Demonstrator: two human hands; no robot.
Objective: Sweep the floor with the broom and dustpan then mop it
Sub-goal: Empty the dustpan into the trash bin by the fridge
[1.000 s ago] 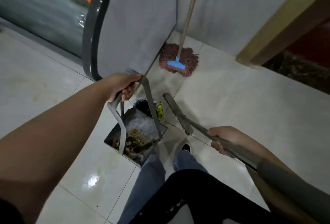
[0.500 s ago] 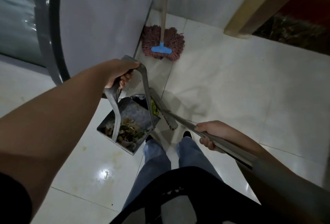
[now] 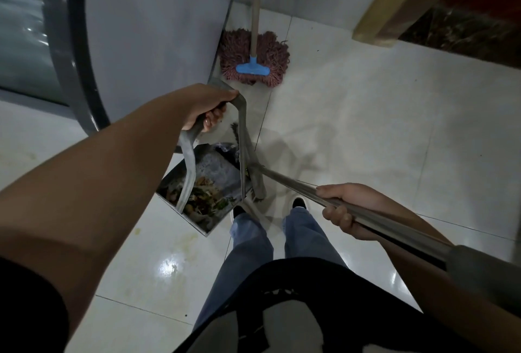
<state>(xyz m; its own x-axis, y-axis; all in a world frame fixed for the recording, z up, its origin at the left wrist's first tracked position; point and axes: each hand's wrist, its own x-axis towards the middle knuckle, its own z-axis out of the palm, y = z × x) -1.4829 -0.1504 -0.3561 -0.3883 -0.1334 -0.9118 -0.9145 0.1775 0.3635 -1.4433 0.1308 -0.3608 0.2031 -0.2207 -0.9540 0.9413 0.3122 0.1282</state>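
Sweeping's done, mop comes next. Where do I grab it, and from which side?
Grip the mop by its bare wooden pole, coming from the open floor on the right. It stands upright in the corner, wall behind and a panel at its left. Wrap the fingers round the pole.

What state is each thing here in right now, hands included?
Dustpan: lifted by its handle, holding swept rubbish.
Broom: held by its handle, head down beside the dustpan.
Mop: untouched, head on the floor, handle leaning at the wall.
Left hand: grips the dustpan handle.
Right hand: grips the broom handle.
Floor: glossy, with a yellowish stain near the dustpan.
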